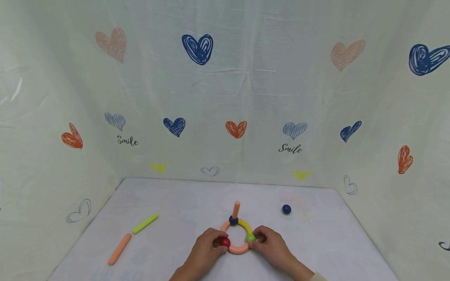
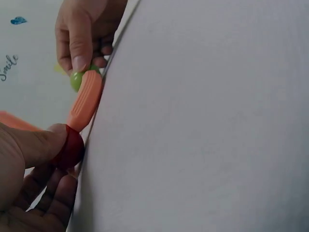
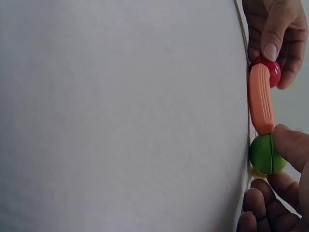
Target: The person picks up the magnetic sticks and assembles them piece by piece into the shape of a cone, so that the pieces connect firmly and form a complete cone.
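A ring of curved rods and balls lies near the front of the table. My left hand (image 1: 206, 249) pinches its red ball (image 1: 225, 242), and my right hand (image 1: 271, 246) pinches its green ball (image 1: 250, 238) on the opposite side. Between these two balls runs a curved orange rod (image 1: 239, 249), seen ridged in the right wrist view. A yellow curved rod (image 1: 245, 225) and another orange curved rod (image 1: 225, 225) meet at a dark blue ball (image 1: 233, 221) at the back. From that ball a straight orange rod (image 1: 236, 209) points away from me.
On the left of the table (image 1: 175, 199) lie a straight orange rod (image 1: 119, 249) and a yellow-green rod (image 1: 145, 224). A loose dark blue ball (image 1: 286, 209) sits at the back right. Behind the table hangs a pale sheet (image 1: 260, 93) printed with hearts.
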A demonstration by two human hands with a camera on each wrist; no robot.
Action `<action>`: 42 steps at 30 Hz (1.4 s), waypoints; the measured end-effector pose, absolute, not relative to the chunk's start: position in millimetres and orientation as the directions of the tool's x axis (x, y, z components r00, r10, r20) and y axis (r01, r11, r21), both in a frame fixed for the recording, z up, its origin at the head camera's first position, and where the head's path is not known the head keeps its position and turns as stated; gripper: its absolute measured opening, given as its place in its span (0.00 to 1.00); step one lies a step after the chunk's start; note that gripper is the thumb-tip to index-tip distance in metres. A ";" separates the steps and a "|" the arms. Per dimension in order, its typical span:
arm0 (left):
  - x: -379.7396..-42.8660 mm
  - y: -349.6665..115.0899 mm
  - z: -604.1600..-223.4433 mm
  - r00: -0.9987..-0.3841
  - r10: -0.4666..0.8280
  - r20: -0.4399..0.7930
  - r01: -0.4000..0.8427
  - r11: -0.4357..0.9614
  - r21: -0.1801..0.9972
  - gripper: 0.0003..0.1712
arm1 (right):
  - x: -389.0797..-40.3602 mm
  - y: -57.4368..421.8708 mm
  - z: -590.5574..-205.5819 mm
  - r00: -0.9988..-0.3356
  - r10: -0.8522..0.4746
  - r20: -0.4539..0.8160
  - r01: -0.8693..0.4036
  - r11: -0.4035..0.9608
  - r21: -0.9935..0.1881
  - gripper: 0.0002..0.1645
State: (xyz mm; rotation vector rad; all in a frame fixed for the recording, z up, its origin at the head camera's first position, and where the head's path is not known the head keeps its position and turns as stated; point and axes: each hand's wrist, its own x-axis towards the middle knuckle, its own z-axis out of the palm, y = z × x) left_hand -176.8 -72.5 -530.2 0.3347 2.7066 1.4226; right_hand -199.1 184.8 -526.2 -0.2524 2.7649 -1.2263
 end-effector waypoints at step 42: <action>-185.5 -86.2 -527.0 -0.971 0.226 0.074 0.190 0.548 0.815 0.23 | -198.9 188.0 -527.3 -0.934 -0.351 -0.067 -0.160 0.578 -0.800 0.23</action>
